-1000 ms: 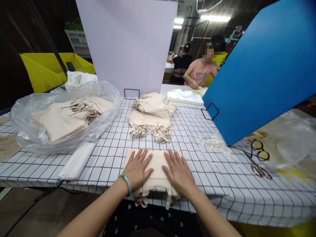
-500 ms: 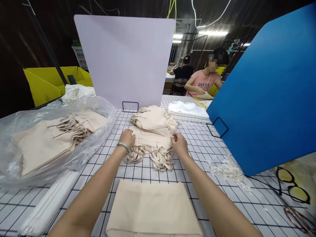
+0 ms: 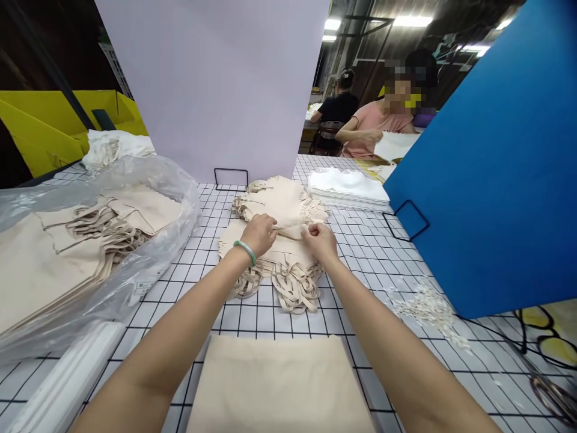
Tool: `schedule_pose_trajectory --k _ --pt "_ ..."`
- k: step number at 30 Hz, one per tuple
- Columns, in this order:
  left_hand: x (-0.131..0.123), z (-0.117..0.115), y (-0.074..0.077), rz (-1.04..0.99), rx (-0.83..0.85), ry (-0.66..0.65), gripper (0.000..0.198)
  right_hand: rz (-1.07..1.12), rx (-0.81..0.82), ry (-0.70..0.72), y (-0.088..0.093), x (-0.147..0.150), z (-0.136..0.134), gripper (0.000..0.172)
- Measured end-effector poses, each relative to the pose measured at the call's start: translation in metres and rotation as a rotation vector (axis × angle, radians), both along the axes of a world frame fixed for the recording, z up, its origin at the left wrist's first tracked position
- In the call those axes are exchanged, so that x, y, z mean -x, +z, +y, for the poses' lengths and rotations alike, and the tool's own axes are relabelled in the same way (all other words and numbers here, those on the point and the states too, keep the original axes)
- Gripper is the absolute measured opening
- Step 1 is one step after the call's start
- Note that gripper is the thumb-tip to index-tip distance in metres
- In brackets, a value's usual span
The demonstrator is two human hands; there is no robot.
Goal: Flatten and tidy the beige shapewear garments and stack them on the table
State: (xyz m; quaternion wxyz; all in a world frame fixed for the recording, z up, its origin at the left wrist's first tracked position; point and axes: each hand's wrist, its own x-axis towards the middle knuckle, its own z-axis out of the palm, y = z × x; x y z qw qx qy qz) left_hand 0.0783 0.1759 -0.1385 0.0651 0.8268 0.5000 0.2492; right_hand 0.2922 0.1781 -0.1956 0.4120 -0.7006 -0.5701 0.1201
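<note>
In the middle of the table lies a pile of beige cloth bags (image 3: 288, 201) with thin straps bunched at the sides and front. My left hand (image 3: 260, 234), with a green bangle at the wrist, pinches the near edge of the upper cloth bag (image 3: 291, 231). Opposite it, my right hand (image 3: 321, 242) has thumb and fingers closed on the same edge, which is slightly lifted. Loops of strap (image 3: 295, 285) spill toward me below the hands. Nearer to me, a single beige cloth bag (image 3: 279, 385) lies flat between my forearms.
A clear plastic sack (image 3: 180, 180) of beige cloth bags sits left, beside white folded plastic (image 3: 72, 373). A lilac board (image 3: 216, 90) and a blue board (image 3: 487, 180) stand upright. White cloths (image 3: 347, 189), scraps (image 3: 428, 307), scissors (image 3: 550, 391) and glasses (image 3: 556, 349) lie right. Two people sit beyond.
Both hands have moved in toward each other and up the pile, and now pinch an edge of the upper bag. The view has tilted down slightly. A person behind now raises white cloth.
</note>
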Motion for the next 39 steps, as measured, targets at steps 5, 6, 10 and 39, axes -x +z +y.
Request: schedule_pose_trajectory --k 5,6,10,39 --pt "-0.018 0.003 0.015 0.033 -0.013 -0.13 0.029 0.035 -0.083 0.119 0.011 -0.002 -0.012 0.017" --pt "-0.021 0.003 0.017 0.035 -0.004 -0.159 0.03 0.06 -0.078 0.135 0.012 -0.004 -0.013 0.02" --pt "-0.032 0.006 0.018 0.039 0.097 -0.206 0.033 0.176 -0.06 0.132 0.011 -0.012 -0.016 0.034" --pt "0.106 -0.243 0.134 -0.831 0.363 -0.099 0.022 0.357 -0.549 0.285 0.183 -0.019 -0.272 0.013"
